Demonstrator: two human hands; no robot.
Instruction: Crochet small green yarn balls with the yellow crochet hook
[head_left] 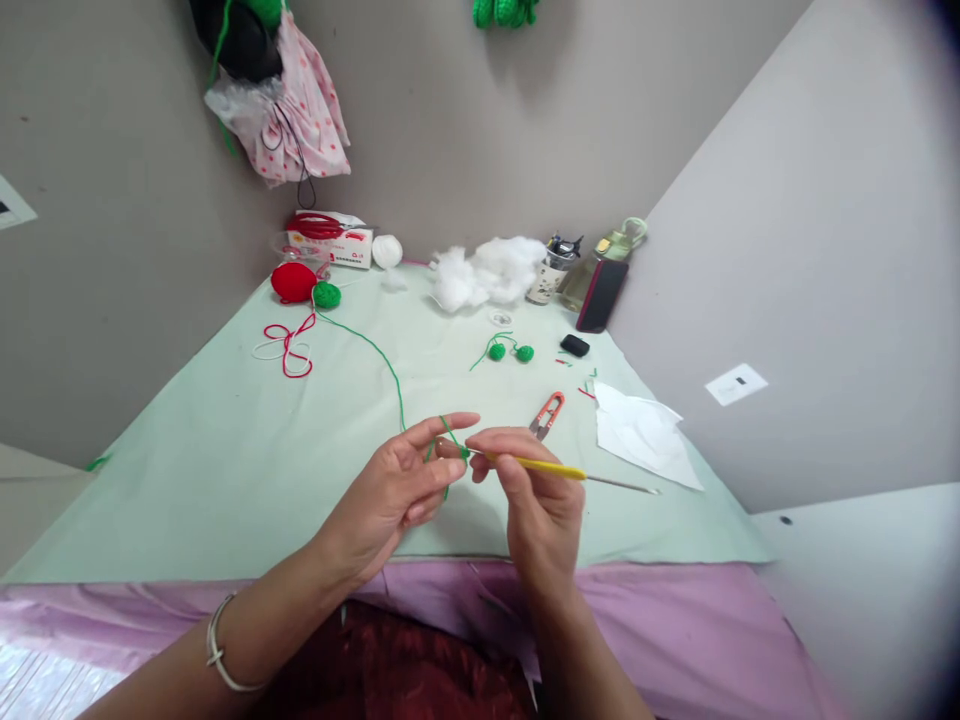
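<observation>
My right hand (541, 490) grips a crochet hook (544, 466) by its yellow handle, a bare metal end sticking out to the right. The hook's other tip meets a small piece of green crochet (464, 453). That piece is pinched between the thumb and a finger of my left hand (401, 480), whose index finger is stretched out with green yarn (448, 430) looped over it. From there the strand runs back across the table to a green yarn ball (327, 295). My fingers hide part of the stitches.
Thread snips (548, 415) lie just beyond my right hand, near white paper (641, 435). Two small green crocheted balls (511, 352) rest farther back. Behind them are white stuffing (491, 272), a pen cup (548, 278) and a phone (603, 296). Red yarn (293, 283) sits at the back left.
</observation>
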